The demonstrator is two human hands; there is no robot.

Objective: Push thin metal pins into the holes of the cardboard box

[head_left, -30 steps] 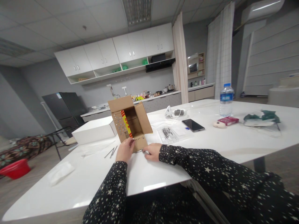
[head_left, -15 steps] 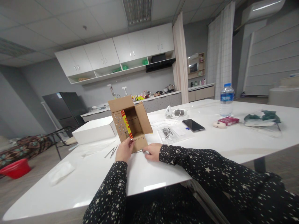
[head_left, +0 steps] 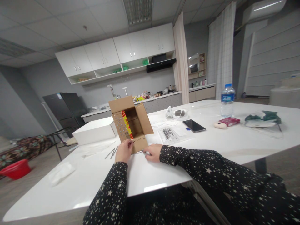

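Observation:
A small brown cardboard box [head_left: 134, 120] lies on its side on the white table [head_left: 211, 140], its open mouth toward me, flaps spread. A red and yellow strip shows on its left inner flap, and rows of small studs dot the flaps. My left hand [head_left: 123, 151] pinches the lower left flap edge. My right hand [head_left: 152, 152] rests on the table beside the lower flap, fingers curled over something small that I cannot make out. Both sleeves are black with white stars.
A white flat box [head_left: 95, 130] sits left of the cardboard box, thin metal rods [head_left: 112, 153] in front of it. A clear packet [head_left: 168, 134], a black phone [head_left: 193, 125], a water bottle [head_left: 227, 100], a red pack [head_left: 229, 121] and green cloth [head_left: 262, 118] lie to the right.

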